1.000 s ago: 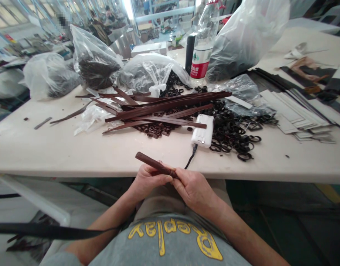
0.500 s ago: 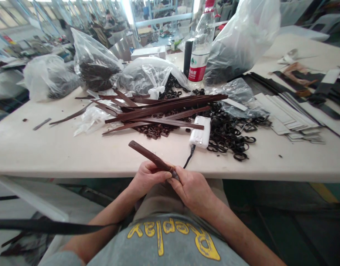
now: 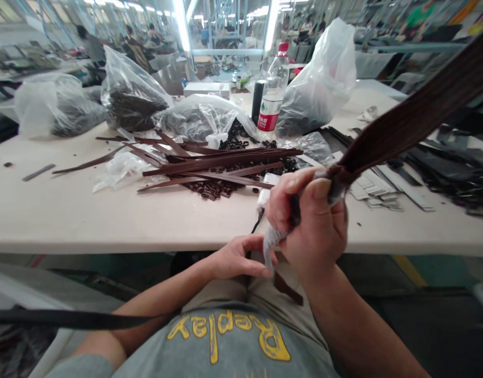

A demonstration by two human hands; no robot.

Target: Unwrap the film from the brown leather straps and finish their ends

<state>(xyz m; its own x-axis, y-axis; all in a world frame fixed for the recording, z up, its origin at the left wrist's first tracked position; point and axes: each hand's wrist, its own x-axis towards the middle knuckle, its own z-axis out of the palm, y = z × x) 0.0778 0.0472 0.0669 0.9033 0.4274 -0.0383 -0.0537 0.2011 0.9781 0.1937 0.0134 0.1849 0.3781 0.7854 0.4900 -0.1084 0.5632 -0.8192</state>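
My right hand (image 3: 308, 223) is raised in front of the table edge, its fingers closed round a long dark brown leather strap (image 3: 407, 118) that runs up to the upper right of the view. A grey end of the strap hangs below the fist. My left hand (image 3: 239, 257) lies low over my lap, fingers curled and pinched together beside that hanging end; what they hold is too small to name. A pile of brown straps (image 3: 210, 160) and several dark loops (image 3: 213, 189) lies on the table (image 3: 107, 215) beyond my hands.
Plastic bags (image 3: 127, 97) of dark parts stand at the back, with a water bottle (image 3: 271, 100) and a black cylinder (image 3: 258, 102). White and dark flat strips (image 3: 387, 191) lie at right. A white power bank (image 3: 264, 195) with cable sits by my right hand. Other people work far behind.
My right hand has lifted from my lap, swinging the strap up to the right. My left hand let go of it and stayed low. The view has tilted upward.
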